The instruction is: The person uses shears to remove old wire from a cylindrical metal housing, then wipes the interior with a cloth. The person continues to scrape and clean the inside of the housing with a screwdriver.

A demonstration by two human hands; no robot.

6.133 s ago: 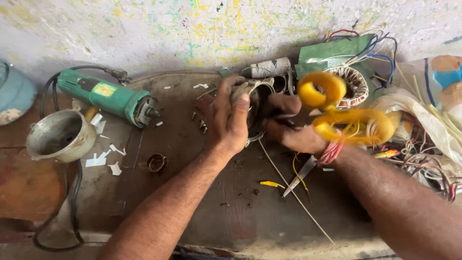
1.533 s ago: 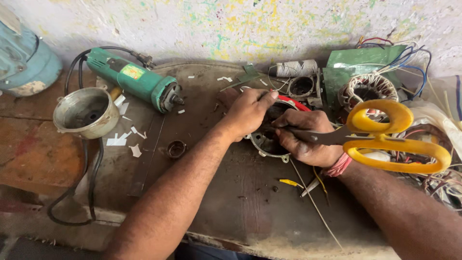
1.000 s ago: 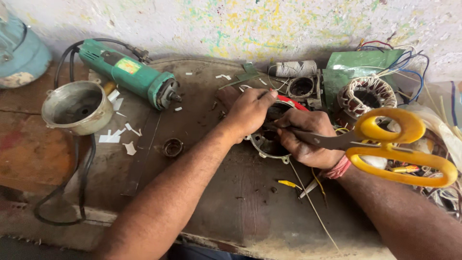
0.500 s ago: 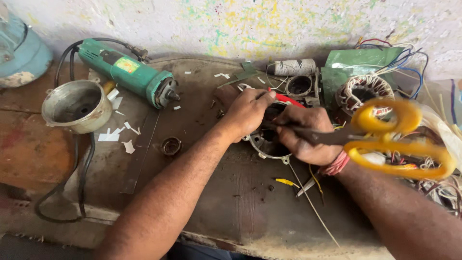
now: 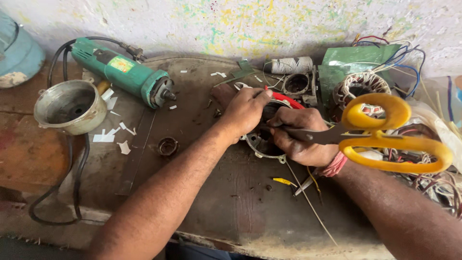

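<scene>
My left hand rests on a round metal motor housing and pinches a red wire at its top edge. My right hand grips the blades of yellow-handled scissors, whose handles stick out to the right, and presses against the same housing. The inside of the housing is mostly hidden under both hands.
A green angle grinder with its black cord lies at the back left, beside a grey metal cup-shaped casing. A wound stator, green sheet, a spool of thread and tangled wires fill the right. Paper scraps litter the bench.
The scissors' handles swung from up by my hands out to the right and now point sideways. Both hands stay on the motor housing; the view shifted slightly.
</scene>
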